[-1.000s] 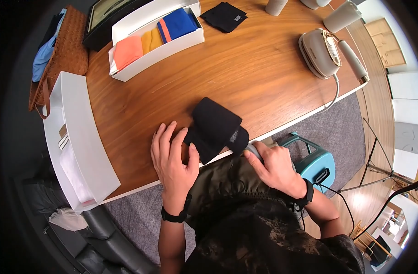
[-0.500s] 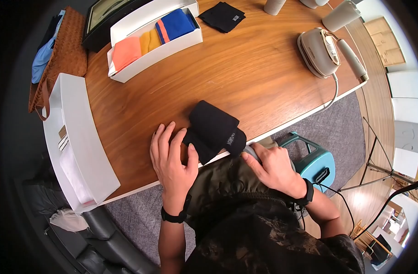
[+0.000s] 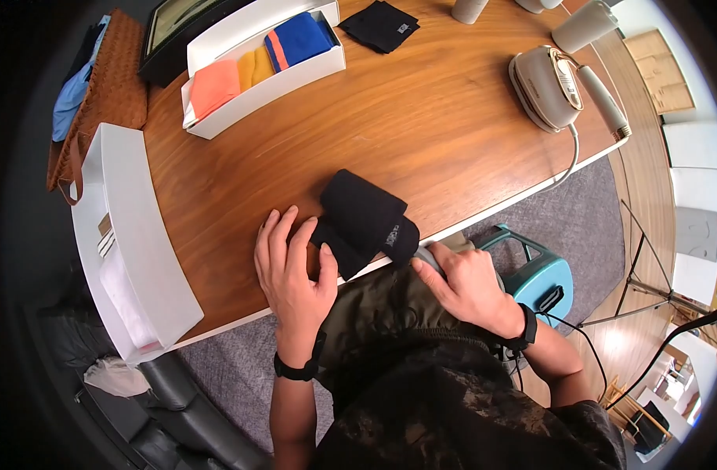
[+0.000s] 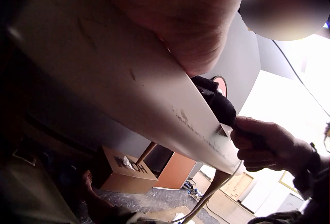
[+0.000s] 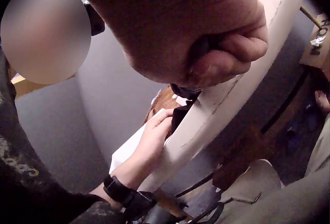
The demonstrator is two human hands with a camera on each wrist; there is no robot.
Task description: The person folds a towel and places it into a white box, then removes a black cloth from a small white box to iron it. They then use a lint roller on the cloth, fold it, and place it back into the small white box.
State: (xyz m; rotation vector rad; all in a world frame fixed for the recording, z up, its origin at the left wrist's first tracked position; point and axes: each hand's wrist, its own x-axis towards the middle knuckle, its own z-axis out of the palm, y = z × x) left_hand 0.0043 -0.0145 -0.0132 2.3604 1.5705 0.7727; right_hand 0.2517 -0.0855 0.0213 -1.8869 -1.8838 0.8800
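A folded black cloth [image 3: 364, 211] with pale lettering on one band lies at the table's near edge. Beside its left end, the left hand [image 3: 296, 270] rests on the tabletop, fingers spread and slightly bent, with forefinger and thumb touching the cloth. The right hand [image 3: 469, 288] curls round a grey object [image 3: 426, 256] at the cloth's right end; most of that object is hidden by the hand. In the right wrist view the right hand's fingers [image 5: 234, 53] are curled, and the left hand [image 5: 149, 144] lies by the black cloth [image 5: 180, 115].
A white box [image 3: 272, 88] holds coral, mustard and blue cloths. Behind lie black folded cloths [image 3: 379, 27]; a handheld steamer [image 3: 545, 88] stands at right. A long white box [image 3: 151, 243] is on the left, and a teal stool [image 3: 540, 283] stands below the table's edge.
The black cloth has shifted slightly leftward, and the lettering on its band shows more clearly. Both hands keep nearly the same places and the same hold.
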